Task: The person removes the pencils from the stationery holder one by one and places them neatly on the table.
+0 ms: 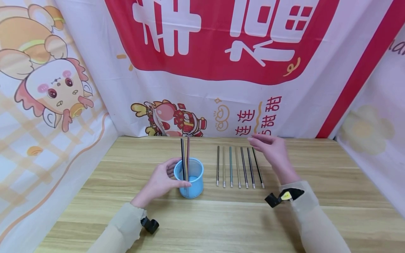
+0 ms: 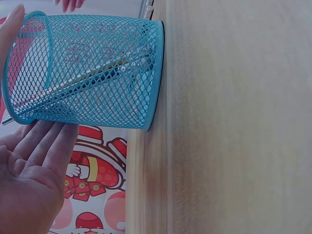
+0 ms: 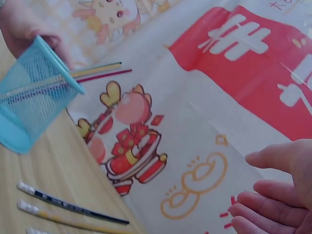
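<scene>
My left hand (image 1: 162, 179) holds a light blue mesh pencil cup (image 1: 195, 188), its thumb at the near rim and its fingers around the far left side. The cup stands upright on the table. In it lean a black pencil (image 1: 182, 151), a tan one and a maroon one (image 1: 188, 149), eraser ends down, as the left wrist view shows through the mesh. My right hand (image 1: 273, 151) hovers at the far right end of a row of several pencils (image 1: 231, 167), holding nothing. In the right wrist view its fingers (image 3: 268, 214) are extended, thumb apart.
The row's pencils lie side by side on the wooden table (image 1: 221, 225), eraser ends toward me, in black, tan, teal and dark blue. A printed cloth (image 1: 177, 84) hangs right behind the table's back edge, with more cloth at both sides.
</scene>
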A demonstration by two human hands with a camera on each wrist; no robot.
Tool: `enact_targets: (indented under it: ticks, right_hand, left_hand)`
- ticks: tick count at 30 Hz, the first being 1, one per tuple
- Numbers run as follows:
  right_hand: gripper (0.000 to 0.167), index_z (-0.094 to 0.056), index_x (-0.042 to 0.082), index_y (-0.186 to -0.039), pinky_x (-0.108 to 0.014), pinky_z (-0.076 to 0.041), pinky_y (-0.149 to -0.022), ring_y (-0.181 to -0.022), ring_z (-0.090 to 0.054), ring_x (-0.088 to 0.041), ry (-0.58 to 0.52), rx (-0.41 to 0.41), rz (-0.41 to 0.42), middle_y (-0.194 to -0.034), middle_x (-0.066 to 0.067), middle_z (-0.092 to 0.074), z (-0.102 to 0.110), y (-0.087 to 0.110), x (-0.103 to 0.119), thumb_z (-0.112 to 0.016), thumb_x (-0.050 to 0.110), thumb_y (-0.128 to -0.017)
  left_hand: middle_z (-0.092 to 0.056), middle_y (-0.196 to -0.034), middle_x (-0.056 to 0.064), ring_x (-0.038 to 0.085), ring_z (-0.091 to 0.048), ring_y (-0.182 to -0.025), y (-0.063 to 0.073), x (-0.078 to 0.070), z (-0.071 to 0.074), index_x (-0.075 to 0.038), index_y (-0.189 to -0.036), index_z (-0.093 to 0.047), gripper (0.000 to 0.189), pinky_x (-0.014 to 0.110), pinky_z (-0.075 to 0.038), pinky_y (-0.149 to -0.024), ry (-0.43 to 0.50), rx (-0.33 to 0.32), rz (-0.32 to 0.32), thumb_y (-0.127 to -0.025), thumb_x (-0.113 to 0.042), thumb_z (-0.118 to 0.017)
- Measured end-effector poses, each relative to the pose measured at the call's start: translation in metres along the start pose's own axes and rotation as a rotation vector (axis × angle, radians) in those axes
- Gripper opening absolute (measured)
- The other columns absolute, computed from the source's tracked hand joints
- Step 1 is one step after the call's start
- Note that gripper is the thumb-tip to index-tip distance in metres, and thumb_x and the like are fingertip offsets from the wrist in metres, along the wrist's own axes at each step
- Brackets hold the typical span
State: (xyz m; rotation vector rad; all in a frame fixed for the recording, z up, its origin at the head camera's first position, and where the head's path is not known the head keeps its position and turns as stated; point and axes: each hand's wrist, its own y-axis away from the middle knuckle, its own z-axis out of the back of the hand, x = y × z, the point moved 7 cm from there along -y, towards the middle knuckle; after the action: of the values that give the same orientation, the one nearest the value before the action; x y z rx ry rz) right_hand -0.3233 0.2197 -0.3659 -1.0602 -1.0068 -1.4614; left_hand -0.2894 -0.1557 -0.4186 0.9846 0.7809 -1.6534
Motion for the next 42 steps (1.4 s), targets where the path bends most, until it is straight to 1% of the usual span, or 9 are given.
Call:
enact_targets:
  ticks: [1, 4, 7, 14, 21, 25, 34, 39, 42]
  right_hand:
    - [0.069, -0.063, 0.013, -0.148, -0.05, -0.043, -0.129, -0.133, -0.069, -0.028, 0.002, 0.005, 0.006, -0.152, -0.013, -0.065, -0.003, 0.002, 0.002, -0.081, 0.053, -0.094]
    - [0.065, -0.065, 0.013, -0.146, -0.049, -0.045, -0.128, -0.135, -0.067, -0.031, -0.006, 0.025, 0.032, -0.149, -0.013, -0.067, -0.013, 0.005, 0.009, -0.081, 0.05, -0.095]
    - [0.06, -0.068, 0.017, -0.144, -0.049, -0.046, -0.126, -0.134, -0.066, -0.029, 0.009, 0.035, 0.054, -0.147, -0.01, -0.069, -0.023, 0.007, 0.014, -0.081, 0.049, -0.095]
    - [0.053, -0.071, 0.013, -0.14, -0.045, -0.054, -0.118, -0.131, -0.068, -0.028, -0.012, 0.069, 0.12, -0.143, -0.01, -0.072, -0.048, 0.011, 0.021, -0.083, 0.04, -0.095]
    - [0.047, -0.073, 0.017, -0.136, -0.047, -0.055, -0.118, -0.13, -0.069, -0.027, 0.013, 0.108, 0.125, -0.138, -0.007, -0.075, -0.075, 0.018, 0.029, -0.083, 0.038, -0.095]
    - [0.044, -0.075, 0.017, -0.134, -0.046, -0.056, -0.115, -0.125, -0.072, -0.025, 0.001, 0.128, 0.14, -0.13, -0.006, -0.079, -0.09, 0.023, 0.035, -0.083, 0.035, -0.095]
    - [0.041, -0.076, 0.018, -0.132, -0.045, -0.06, -0.111, -0.119, -0.076, -0.022, -0.017, 0.169, 0.167, -0.126, -0.004, -0.081, -0.122, 0.032, 0.038, -0.085, 0.032, -0.094]
    - [0.039, -0.077, 0.016, -0.13, -0.042, -0.064, -0.104, -0.114, -0.077, -0.022, -0.017, 0.19, 0.204, -0.122, -0.006, -0.082, -0.138, 0.038, 0.039, -0.085, 0.028, -0.094]
    - [0.038, -0.077, 0.016, -0.13, -0.042, -0.064, -0.104, -0.114, -0.077, -0.023, -0.017, 0.211, 0.223, -0.123, -0.007, -0.081, -0.148, 0.041, 0.038, -0.085, 0.027, -0.095]
  left_hand:
    - [-0.062, -0.154, 0.013, 0.037, -0.06, -0.145, 0.0, 0.0, 0.0, -0.013, -0.153, -0.055, 0.083, 0.055, -0.048, -0.123, 0.0, 0.0, 0.0, -0.082, -0.024, -0.097]
    - [-0.062, -0.154, 0.013, 0.037, -0.06, -0.145, 0.0, 0.0, 0.0, -0.014, -0.153, -0.055, 0.086, 0.055, -0.048, -0.123, -0.002, 0.002, 0.001, -0.08, -0.028, -0.098]
    - [-0.062, -0.154, 0.013, 0.038, -0.059, -0.145, 0.001, -0.001, 0.0, -0.013, -0.153, -0.055, 0.085, 0.055, -0.048, -0.123, 0.0, 0.002, 0.001, -0.081, -0.027, -0.097]
    - [-0.062, -0.154, 0.013, 0.038, -0.059, -0.145, 0.0, 0.0, 0.0, -0.014, -0.153, -0.055, 0.081, 0.056, -0.048, -0.123, 0.001, 0.003, 0.002, -0.083, -0.022, -0.096]
    - [-0.062, -0.154, 0.012, 0.037, -0.06, -0.145, 0.0, 0.002, 0.0, -0.015, -0.153, -0.056, 0.081, 0.056, -0.048, -0.123, -0.009, 0.002, -0.001, -0.083, -0.026, -0.096]
    - [-0.063, -0.154, 0.012, 0.037, -0.06, -0.144, 0.0, 0.002, 0.0, -0.015, -0.152, -0.056, 0.079, 0.056, -0.048, -0.123, -0.008, 0.003, -0.005, -0.084, -0.024, -0.095]
    - [-0.063, -0.153, 0.012, 0.037, -0.06, -0.144, 0.0, 0.001, 0.0, -0.014, -0.153, -0.055, 0.08, 0.056, -0.048, -0.123, -0.008, 0.003, -0.001, -0.084, -0.024, -0.095]
    - [-0.063, -0.154, 0.013, 0.037, -0.06, -0.144, 0.0, 0.0, 0.0, -0.014, -0.153, -0.055, 0.08, 0.056, -0.048, -0.123, -0.006, 0.005, -0.006, -0.084, -0.023, -0.095]
    - [-0.062, -0.154, 0.013, 0.037, -0.06, -0.145, 0.0, 0.0, 0.0, -0.014, -0.153, -0.055, 0.08, 0.056, -0.048, -0.123, -0.002, 0.005, -0.008, -0.084, -0.023, -0.095]
